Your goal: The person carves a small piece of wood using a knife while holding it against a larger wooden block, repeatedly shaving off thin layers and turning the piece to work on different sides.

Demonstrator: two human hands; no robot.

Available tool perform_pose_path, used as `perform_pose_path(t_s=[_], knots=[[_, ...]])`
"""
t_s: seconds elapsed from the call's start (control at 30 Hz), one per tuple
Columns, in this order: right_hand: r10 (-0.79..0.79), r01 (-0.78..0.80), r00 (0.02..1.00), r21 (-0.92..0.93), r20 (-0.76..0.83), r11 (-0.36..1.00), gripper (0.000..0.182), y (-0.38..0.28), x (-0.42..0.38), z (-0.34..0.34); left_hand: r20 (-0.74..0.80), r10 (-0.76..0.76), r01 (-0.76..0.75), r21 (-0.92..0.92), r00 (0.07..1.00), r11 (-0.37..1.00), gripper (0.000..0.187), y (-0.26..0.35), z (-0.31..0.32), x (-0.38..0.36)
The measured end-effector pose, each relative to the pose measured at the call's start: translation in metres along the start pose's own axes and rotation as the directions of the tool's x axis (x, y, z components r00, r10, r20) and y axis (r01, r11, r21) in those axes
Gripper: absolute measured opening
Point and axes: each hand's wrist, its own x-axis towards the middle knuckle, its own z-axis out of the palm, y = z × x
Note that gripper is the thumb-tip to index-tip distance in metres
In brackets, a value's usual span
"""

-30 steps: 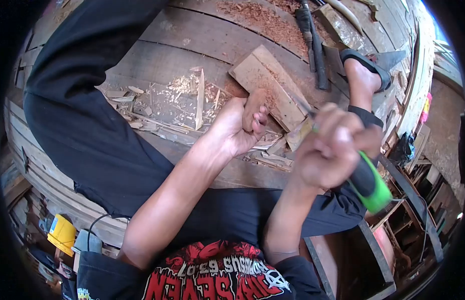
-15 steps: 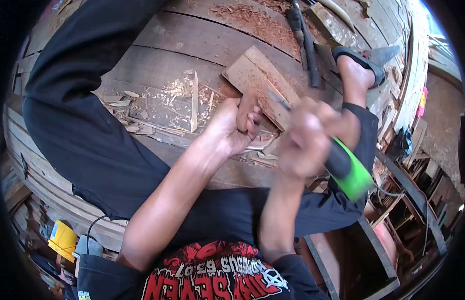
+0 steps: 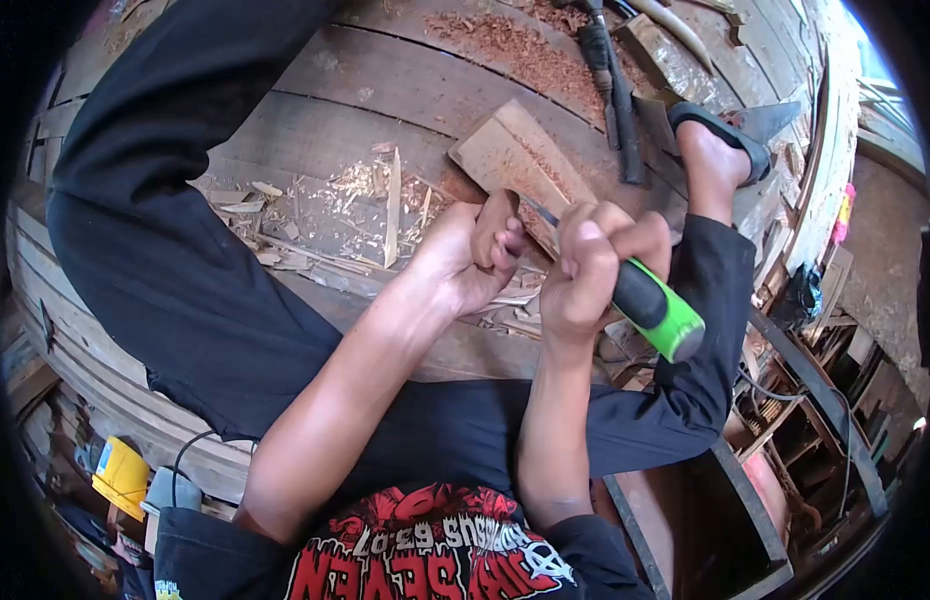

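A small brown piece of wood [image 3: 495, 222] is gripped in my left hand [image 3: 472, 260], its upper end showing above my fingers. My right hand [image 3: 595, 262] is wrapped round the green and black handle [image 3: 660, 312] of a tool with a thin metal blade [image 3: 541, 209]. The blade points up and left, its tip close to the brown piece; whether they touch I cannot tell. Just beyond both hands a flat wooden board [image 3: 515, 150] lies on the planks, with reddish shavings on it.
Pale wood chips [image 3: 360, 195] and offcuts lie left of my hands. A dark-handled tool [image 3: 610, 95] and a wooden block [image 3: 665, 55] are at the upper right. My sandalled foot [image 3: 713, 150] rests beside them. A yellow container [image 3: 123, 478] is at the lower left.
My right hand has moved slightly left with the tool, and the green handle has swung left and upward. My left hand keeps nearly the same place.
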Motion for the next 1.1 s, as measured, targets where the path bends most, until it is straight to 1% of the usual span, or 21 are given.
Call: perform_pose_path(t_s=[0.03,0.07,0.13,0.2,0.23,0.3,0.37,0.4,0.47,0.5,0.6,0.63,0.67,0.7,0.73,0.83,0.9,1.0,1.03,1.07,1.1], knots=[[0.048,-0.048,0.997,0.000,0.064,0.999,0.026,-0.005,0.002,-0.001,0.002,-0.022,0.022,0.002,1.000,1.000,0.023,0.003,0.002,0.000],[0.009,-0.007,0.999,-0.053,0.047,0.999,0.025,-0.009,0.007,-0.005,-0.018,0.001,-0.001,-0.009,1.000,1.000,0.023,-0.002,0.001,0.000],[-0.080,0.075,0.992,0.054,0.096,0.996,0.021,-0.029,0.020,-0.014,-0.056,0.030,-0.030,0.000,0.998,1.000,0.022,-0.007,0.007,-0.004],[-0.087,0.083,0.992,0.049,0.095,0.995,0.021,-0.028,0.008,-0.022,-0.081,0.042,-0.044,-0.029,0.996,0.999,0.022,-0.011,0.000,-0.010],[-0.068,0.070,0.997,-0.127,0.022,0.989,0.023,-0.014,-0.002,-0.020,-0.066,0.031,-0.034,-0.043,0.997,0.998,0.022,-0.009,0.000,-0.010],[-0.036,0.025,0.998,-0.197,-0.048,0.980,0.026,-0.007,-0.005,-0.014,-0.011,0.013,-0.014,-0.062,1.000,0.998,0.022,-0.005,0.007,-0.005],[0.052,-0.052,0.998,-0.002,-0.020,0.999,0.027,-0.011,-0.002,-0.009,-0.001,0.018,-0.018,-0.001,1.000,1.000,0.019,-0.006,0.007,0.000],[-0.106,0.106,0.994,0.024,0.016,0.994,0.021,-0.032,0.011,-0.004,-0.031,0.017,-0.018,-0.001,0.999,1.000,0.019,-0.012,0.010,-0.003],[-0.256,0.266,0.962,-0.123,0.092,0.956,0.018,-0.039,0.014,0.003,-0.049,0.042,-0.043,-0.015,0.998,0.999,0.019,-0.008,0.008,-0.008],[-0.262,0.294,0.955,-0.321,0.139,0.900,0.021,-0.015,-0.001,-0.009,-0.062,0.079,-0.078,0.014,0.995,0.997,0.018,-0.012,0.004,-0.005],[-0.097,0.129,0.982,-0.197,0.163,0.972,0.025,0.033,-0.012,-0.031,-0.151,0.115,-0.102,0.095,0.982,0.990,0.017,-0.014,0.020,-0.004],[-0.083,0.098,0.991,-0.142,0.105,0.985,0.023,0.013,-0.003,-0.023,-0.086,0.094,-0.090,0.051,0.992,0.995,0.017,-0.009,0.017,-0.002],[-0.079,0.078,0.996,0.018,0.043,0.997,0.020,-0.013,0.005,-0.018,-0.037,0.070,-0.070,-0.006,0.997,0.998,0.017,-0.007,0.007,-0.003],[-0.097,0.084,0.993,0.183,0.060,0.980,0.018,-0.032,0.013,-0.014,0.012,0.042,-0.041,-0.058,0.999,0.997,0.018,-0.008,-0.001,-0.006],[-0.098,0.078,0.992,0.223,0.078,0.972,0.017,-0.040,0.015,-0.011,-0.058,0.068,-0.070,-0.027,0.996,0.997,0.018,-0.010,0.004,-0.007],[-0.025,0.034,0.996,-0.110,0.084,0.993,0.013,-0.015,0.000,-0.004,-0.082,0.031,-0.034,-0.045,0.996,0.998,0.017,-0.007,0.007,-0.004],[-0.049,0.066,0.990,-0.126,0.135,0.990,0.011,-0.008,0.002,-0.005,-0.070,0.083,-0.084,-0.009,0.994,0.996,0.017,-0.006,0.014,-0.002],[-0.165,0.152,0.978,0.112,0.126,0.982,0.012,-0.040,0.022,-0.010,-0.100,0.091,-0.086,0.045,0.991,0.995,0.019,-0.011,0.010,-0.007],[-0.207,0.203,0.967,0.042,0.147,0.978,0.013,-0.034,0.017,-0.022,-0.103,0.092,-0.086,0.053,0.990,0.995,0.018,-0.013,0.006,-0.010],[-0.251,0.285,0.948,-0.178,0.194,0.942,0.014,-0.013,0.005,-0.036,-0.094,0.086,-0.080,0.067,0.992,0.995,0.017,-0.014,0.005,-0.009],[-0.159,0.184,0.978,-0.206,0.135,0.961,0.018,-0.001,0.001,-0.024,-0.066,0.090,-0.084,0.091,0.994,0.992,0.018,-0.013,0.010,-0.005]])
